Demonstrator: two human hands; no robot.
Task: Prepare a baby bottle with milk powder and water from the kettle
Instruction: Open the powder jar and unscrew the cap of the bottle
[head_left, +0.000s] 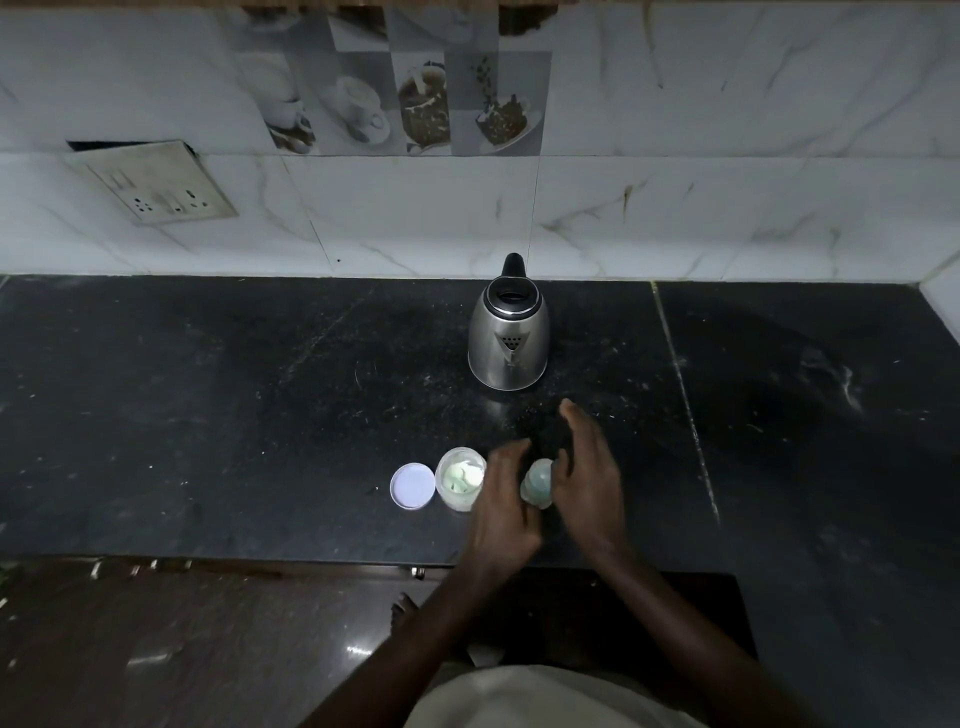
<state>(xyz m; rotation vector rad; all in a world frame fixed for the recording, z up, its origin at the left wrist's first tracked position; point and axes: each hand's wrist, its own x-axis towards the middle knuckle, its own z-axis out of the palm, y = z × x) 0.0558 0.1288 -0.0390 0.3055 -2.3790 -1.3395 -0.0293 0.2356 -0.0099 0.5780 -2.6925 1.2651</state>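
Bottle: we note the baby bottle (537, 482) standing on the dark counter (208, 415), lower centre of the frame, between the two hands. It is small and pale green, its top dim and blurred.
Left hand: the left hand (505, 501) sits against the bottle's left side, fingers bent toward it. With the blur we cannot tell whether it grips.
Right hand: the right hand (589, 480) is just right of the bottle, fingers long and loosely spread, pointing up-frame toward the kettle. It holds nothing.
Powder jar: the open powder jar (460, 479) is just left of the left hand, and its lid (412, 486) lies flat beside it, further left.
Kettle: the steel kettle (509, 338) stands at frame centre, well apart from the bottle, its black handle (513, 266) toward the wall.
Handling, bottle: we judge it light, plastic and easy to tip. Take it low round the body, one hand steadying during the pour.
Handling, kettle: we judge it heavier, with steel that may be hot. Take it by the handle only.
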